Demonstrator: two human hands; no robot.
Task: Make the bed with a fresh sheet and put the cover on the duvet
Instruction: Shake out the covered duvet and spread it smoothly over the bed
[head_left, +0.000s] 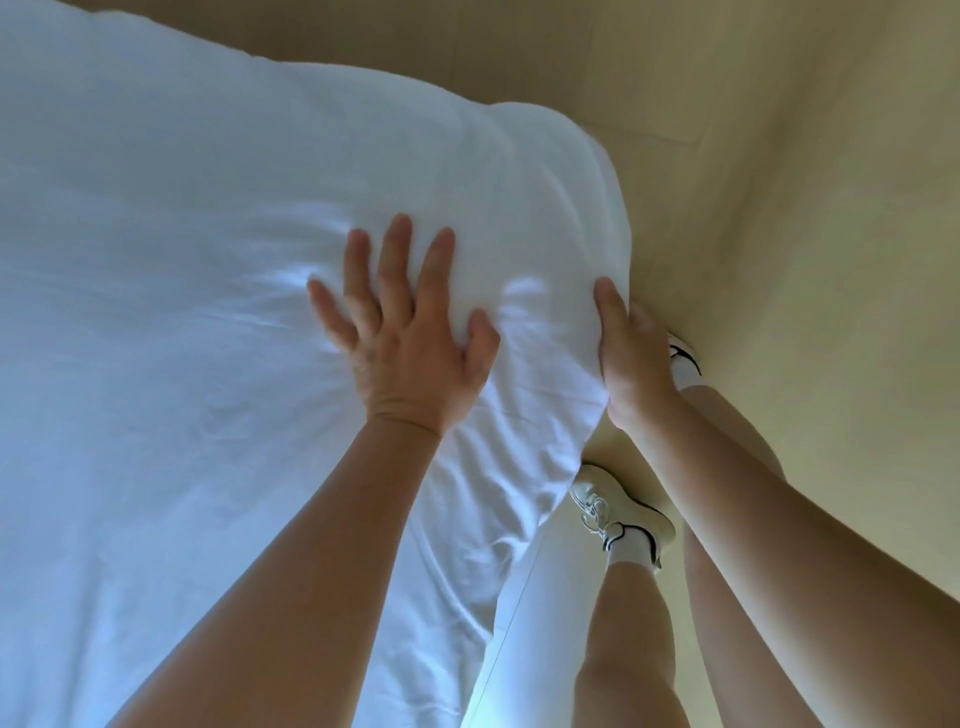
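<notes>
Pale beige flooring (779, 260) filled the space beyond the rounded corner of the bed (587, 208), and a white, creased fabric sheet (182, 260) covered the whole top of the bed up to that corner.

The person's left arm reached forward over the bed, bare to the wrist. The left hand (410, 358) lay palm down on the sheet just inward of the corner. Its fingers (395, 260) were straight and spread, the thumb was angled out towards the corner, and nothing was clasped in it. Fine folds fanned out in the cloth around this flat hand.

The right arm came down along the outer side of the bed. The right hand (636, 364) met the sheet at the very edge of the corner. Its thumb (608, 306) lay on top of the cloth, and the fingers curled round the edge below, so the hand grasped the sheet there. How far the fingers went under could not be told.

The sheet hung over the corner between the two hands, bunched in wrinkles that ran from the flat hand to the grasping one. Below the corner, a smooth white side panel (524, 597) of the bed showed under the draped cloth.

On the floor beside the corner stood two white trainers with white socks, one (613, 514) close to the side panel and the other (685, 358) partly hidden behind the right hand.
</notes>
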